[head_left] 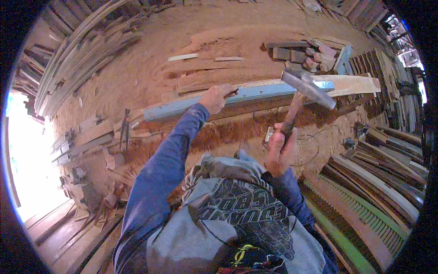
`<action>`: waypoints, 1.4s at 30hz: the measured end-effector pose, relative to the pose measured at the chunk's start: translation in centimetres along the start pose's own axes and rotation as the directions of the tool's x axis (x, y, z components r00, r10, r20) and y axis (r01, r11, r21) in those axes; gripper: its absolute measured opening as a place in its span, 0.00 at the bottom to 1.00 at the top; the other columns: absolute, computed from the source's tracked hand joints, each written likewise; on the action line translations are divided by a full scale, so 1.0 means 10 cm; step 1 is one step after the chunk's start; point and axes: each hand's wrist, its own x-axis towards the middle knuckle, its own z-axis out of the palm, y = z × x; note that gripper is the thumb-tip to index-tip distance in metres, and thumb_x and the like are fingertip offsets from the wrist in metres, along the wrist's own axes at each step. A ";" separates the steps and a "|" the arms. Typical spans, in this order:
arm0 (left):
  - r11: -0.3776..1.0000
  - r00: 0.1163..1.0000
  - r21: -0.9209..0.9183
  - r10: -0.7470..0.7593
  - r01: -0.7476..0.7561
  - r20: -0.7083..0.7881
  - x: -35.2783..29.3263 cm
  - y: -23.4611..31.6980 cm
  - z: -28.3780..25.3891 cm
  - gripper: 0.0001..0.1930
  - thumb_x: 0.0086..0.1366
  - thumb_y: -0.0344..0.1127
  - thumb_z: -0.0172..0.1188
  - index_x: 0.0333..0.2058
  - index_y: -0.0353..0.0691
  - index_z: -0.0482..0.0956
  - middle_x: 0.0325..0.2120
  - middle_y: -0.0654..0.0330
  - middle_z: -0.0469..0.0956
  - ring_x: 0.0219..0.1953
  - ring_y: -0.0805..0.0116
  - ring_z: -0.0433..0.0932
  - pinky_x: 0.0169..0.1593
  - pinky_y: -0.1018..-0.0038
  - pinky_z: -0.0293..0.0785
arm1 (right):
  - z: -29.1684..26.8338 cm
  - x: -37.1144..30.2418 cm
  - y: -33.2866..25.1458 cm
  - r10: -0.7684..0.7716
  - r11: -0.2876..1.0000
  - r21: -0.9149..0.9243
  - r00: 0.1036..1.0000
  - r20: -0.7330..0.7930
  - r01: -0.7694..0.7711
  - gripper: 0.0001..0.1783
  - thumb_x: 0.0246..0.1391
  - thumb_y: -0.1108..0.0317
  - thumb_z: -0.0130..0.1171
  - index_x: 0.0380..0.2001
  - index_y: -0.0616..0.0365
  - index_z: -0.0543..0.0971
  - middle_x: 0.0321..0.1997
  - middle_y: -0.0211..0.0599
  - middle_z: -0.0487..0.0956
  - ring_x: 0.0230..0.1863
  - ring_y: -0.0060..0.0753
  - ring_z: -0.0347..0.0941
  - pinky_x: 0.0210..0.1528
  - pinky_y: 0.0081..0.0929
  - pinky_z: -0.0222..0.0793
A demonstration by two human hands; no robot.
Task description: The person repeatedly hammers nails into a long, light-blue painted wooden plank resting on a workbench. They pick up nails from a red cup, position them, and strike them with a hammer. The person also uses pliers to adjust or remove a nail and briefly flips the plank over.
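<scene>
My right hand (280,150) is wrapped round the wooden handle of a hammer (308,88). Its big metal head is raised above the right part of a long blue-painted piece of wood (172,109). Farther left along that piece, my left hand (215,99) is closed on a thin dark piece of metal (234,91), whose tip points to the right, at the blue surface. Whether this is a nail or a small tool cannot be made out. Under and behind the blue piece lies a pale wooden beam (359,86), its end showing at the right.
Dark long-handled pincers (124,129) stand at the left. Cut wood blocks (299,55) are heaped behind the beam. Stacked boards (75,59) line the far left, and more long strips (378,171) lie at the right. Two pale offcuts (183,57) rest on the brown, dusty ground.
</scene>
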 end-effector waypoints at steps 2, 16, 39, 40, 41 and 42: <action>0.999 0.998 -0.007 0.048 -0.048 -0.040 0.02 -0.05 0.04 0.11 0.60 0.24 0.57 0.42 0.40 0.81 0.36 0.49 0.82 0.41 0.48 0.81 0.44 0.59 0.76 | 0.04 0.12 -0.02 0.088 0.987 -0.143 0.988 0.126 -0.070 0.21 0.66 0.52 0.52 0.48 0.61 0.72 0.37 0.59 0.81 0.36 0.64 0.77 0.37 0.53 0.72; 0.928 0.969 -0.280 -0.220 0.244 0.114 0.07 0.01 0.02 0.12 0.64 0.33 0.58 0.43 0.35 0.81 0.36 0.59 0.82 0.43 0.64 0.76 0.52 0.69 0.70 | -0.06 0.19 0.36 0.163 0.913 -0.408 0.923 0.349 -0.008 0.22 0.66 0.54 0.51 0.48 0.64 0.69 0.27 0.61 0.77 0.29 0.73 0.73 0.30 0.58 0.67; 0.904 0.892 -0.302 -0.381 0.304 -0.244 0.20 0.35 0.36 0.09 0.67 0.35 0.58 0.40 0.38 0.84 0.36 0.55 0.84 0.40 0.64 0.81 0.48 0.68 0.75 | -0.27 -0.36 0.68 0.244 0.969 -0.071 0.961 0.129 -0.237 0.15 0.68 0.58 0.51 0.42 0.59 0.75 0.22 0.21 0.67 0.22 0.15 0.60 0.24 0.20 0.57; 0.908 0.895 -0.292 -0.374 0.300 -0.242 0.19 0.36 0.38 0.09 0.67 0.35 0.58 0.39 0.38 0.84 0.35 0.55 0.84 0.39 0.64 0.81 0.47 0.68 0.75 | -0.29 -0.39 0.66 0.249 0.968 -0.068 0.959 0.134 -0.241 0.15 0.68 0.57 0.51 0.42 0.59 0.75 0.22 0.21 0.67 0.22 0.15 0.60 0.24 0.20 0.57; 0.912 0.898 -0.285 -0.367 0.295 -0.242 0.17 0.38 0.39 0.09 0.67 0.35 0.58 0.39 0.38 0.84 0.34 0.55 0.84 0.39 0.64 0.82 0.46 0.68 0.75 | -0.32 -0.41 0.65 0.271 0.962 -0.070 0.951 0.149 -0.263 0.17 0.68 0.57 0.51 0.44 0.61 0.75 0.26 0.27 0.69 0.26 0.23 0.63 0.28 0.24 0.59; 0.908 0.895 -0.291 -0.375 0.302 -0.241 0.16 0.40 0.40 0.09 0.67 0.35 0.59 0.38 0.37 0.84 0.35 0.54 0.84 0.39 0.61 0.82 0.46 0.68 0.76 | -0.34 -0.43 0.63 0.294 0.956 -0.073 0.942 0.165 -0.285 0.18 0.68 0.56 0.50 0.45 0.62 0.74 0.30 0.34 0.71 0.30 0.31 0.66 0.32 0.28 0.61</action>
